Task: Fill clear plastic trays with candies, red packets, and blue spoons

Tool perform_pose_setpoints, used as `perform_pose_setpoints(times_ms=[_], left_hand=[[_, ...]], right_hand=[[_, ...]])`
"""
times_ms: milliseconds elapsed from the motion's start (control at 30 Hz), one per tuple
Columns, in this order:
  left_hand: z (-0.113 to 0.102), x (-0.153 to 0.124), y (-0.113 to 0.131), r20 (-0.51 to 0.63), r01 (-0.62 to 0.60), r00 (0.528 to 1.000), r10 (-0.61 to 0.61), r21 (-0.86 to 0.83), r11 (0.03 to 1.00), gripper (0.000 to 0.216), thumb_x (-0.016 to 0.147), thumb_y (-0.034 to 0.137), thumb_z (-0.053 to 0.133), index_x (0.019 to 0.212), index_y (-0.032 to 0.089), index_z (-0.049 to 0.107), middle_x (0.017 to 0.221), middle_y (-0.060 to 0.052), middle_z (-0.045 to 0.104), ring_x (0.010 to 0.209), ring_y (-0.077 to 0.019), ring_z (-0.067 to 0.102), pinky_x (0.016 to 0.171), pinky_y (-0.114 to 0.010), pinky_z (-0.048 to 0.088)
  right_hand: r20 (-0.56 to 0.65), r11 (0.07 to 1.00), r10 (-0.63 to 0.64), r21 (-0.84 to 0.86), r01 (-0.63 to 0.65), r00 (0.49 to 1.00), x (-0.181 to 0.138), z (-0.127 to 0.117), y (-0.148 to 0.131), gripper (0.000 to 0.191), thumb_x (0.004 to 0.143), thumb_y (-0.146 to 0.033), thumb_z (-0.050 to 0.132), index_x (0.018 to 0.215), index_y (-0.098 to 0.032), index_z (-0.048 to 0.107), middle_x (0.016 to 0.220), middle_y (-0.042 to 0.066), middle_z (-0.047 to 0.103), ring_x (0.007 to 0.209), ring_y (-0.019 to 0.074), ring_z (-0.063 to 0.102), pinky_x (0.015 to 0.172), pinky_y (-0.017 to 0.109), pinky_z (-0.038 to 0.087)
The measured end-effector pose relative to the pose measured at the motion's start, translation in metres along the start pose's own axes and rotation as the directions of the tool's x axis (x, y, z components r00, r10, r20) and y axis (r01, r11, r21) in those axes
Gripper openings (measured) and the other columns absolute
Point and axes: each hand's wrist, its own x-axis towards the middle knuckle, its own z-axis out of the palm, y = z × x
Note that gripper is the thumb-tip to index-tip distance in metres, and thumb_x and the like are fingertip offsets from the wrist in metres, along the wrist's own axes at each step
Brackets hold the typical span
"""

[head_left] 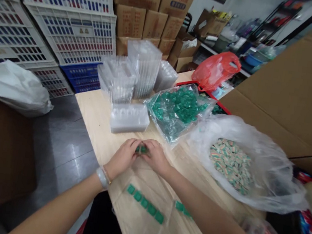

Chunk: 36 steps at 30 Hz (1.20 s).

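My left hand (123, 158) and my right hand (156, 156) meet over the wooden table, fingers curled round small green pieces (141, 149) held between them. The fingers cover part of these pieces. Nearer to me lies a slanting row of green square pieces (145, 204) on the table. A second short row of green pieces (181, 207) shows partly from under my right forearm. Just beyond my hands sits a low stack of clear plastic trays (130, 119).
Taller stacks of clear trays (142, 68) stand behind. An open bag of green pieces (181, 105) lies beside a white plastic bag (231, 162) of small striped pieces. A red bag (216, 69) is farther back. White crates (69, 29) and cardboard boxes (130, 20) line the back.
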Motion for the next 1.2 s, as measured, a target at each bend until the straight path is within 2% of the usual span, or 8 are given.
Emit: perform_pose_setpoints(times_ms=[133,233,367,500,633,867,1033,1200], left_hand=[[-0.017,0.004,0.02,-0.18,-0.052,0.981,0.07,0.098,0.994,0.031,0.078,0.012,0.045,0.109,0.017,0.049,0.114,-0.012,0.046,0.104,-0.0221,0.044,0.088,-0.039,0.041],[-0.039,0.05,0.026,-0.222,-0.129,0.965,0.141,0.068,0.989,0.024,0.082,0.017,0.043,0.104,0.017,0.053,0.1,-0.008,0.055,0.094,-0.0186,0.05,0.084,-0.035,0.043],[-0.055,0.151,0.017,-0.095,-0.081,0.991,0.096,0.149,0.985,0.021,0.082,0.021,0.042,0.094,0.016,0.06,0.09,-0.006,0.059,0.087,-0.0168,0.054,0.081,-0.03,0.042],[-0.038,0.208,0.012,0.18,-0.007,0.982,-0.065,0.373,0.928,0.023,0.073,0.029,0.057,0.091,0.016,0.063,0.092,-0.008,0.057,0.089,-0.0208,0.055,0.08,-0.031,0.042],[-0.017,0.198,0.021,0.213,-0.071,0.976,-0.042,0.496,0.866,0.026,0.073,0.029,0.057,0.096,0.017,0.059,0.097,-0.008,0.052,0.089,-0.0214,0.053,0.073,-0.03,0.044],[-0.006,0.184,0.028,0.097,-0.092,0.994,0.05,0.501,0.861,0.019,0.081,0.014,0.041,0.088,0.011,0.058,0.097,-0.012,0.05,0.098,-0.0256,0.045,0.078,-0.036,0.04],[-0.012,0.198,0.015,0.14,-0.014,0.989,-0.038,0.348,0.937,0.008,0.072,0.012,0.053,0.076,0.009,0.059,0.084,-0.012,0.054,0.09,-0.0246,0.05,0.08,-0.036,0.038],[-0.03,0.167,0.033,-0.062,0.052,0.996,-0.061,-0.147,0.988,0.011,0.07,0.021,0.058,0.068,0.01,0.057,0.073,-0.003,0.053,0.075,-0.015,0.051,0.074,-0.029,0.04]], right_hand=[[-0.1,1.0,0.029,-0.009,-0.03,0.995,-0.015,0.001,0.001,0.015,0.074,-0.024,0.058,0.086,-0.017,0.06,0.089,0.007,0.057,0.087,0.0199,0.048,0.074,0.034,0.037],[-0.242,0.998,-0.03,-0.053,0.018,0.97,-0.013,-0.024,0.01,0.024,0.078,-0.028,0.053,0.098,-0.015,0.058,0.092,0.009,0.058,0.088,0.0207,0.048,0.076,0.035,0.038],[-0.404,0.989,0.035,-0.118,-0.09,0.914,0.034,-0.093,0.052,0.026,0.086,-0.027,0.038,0.094,-0.015,0.059,0.088,0.008,0.06,0.085,0.0174,0.051,0.077,0.03,0.039],[-0.191,0.904,0.179,-0.355,-0.238,0.965,0.103,-0.134,0.1,0.028,0.086,-0.019,0.035,0.092,-0.015,0.062,0.092,0.009,0.058,0.086,0.0169,0.052,0.075,0.027,0.04],[0.03,0.779,0.229,-0.605,-0.165,0.973,0.124,-0.119,0.113,0.028,0.081,-0.009,0.036,0.088,-0.01,0.064,0.098,0.015,0.054,0.094,0.0232,0.048,0.073,0.031,0.04],[0.001,0.767,0.256,-0.609,-0.202,0.967,0.102,-0.117,0.101,0.03,0.079,-0.002,0.034,0.095,-0.007,0.059,0.096,0.017,0.054,0.092,0.023,0.049,0.071,0.03,0.042],[-0.192,0.97,0.14,-0.171,-0.174,0.971,0.043,-0.116,0.058,0.021,0.078,-0.011,0.043,0.093,-0.015,0.058,0.089,0.008,0.054,0.083,0.0181,0.052,0.072,0.031,0.043],[-0.147,0.957,0.147,0.27,-0.103,0.978,-0.028,-0.056,0.012,0.014,0.078,-0.014,0.048,0.088,-0.019,0.056,0.083,0.004,0.056,0.073,0.0127,0.053,0.067,0.025,0.045]])
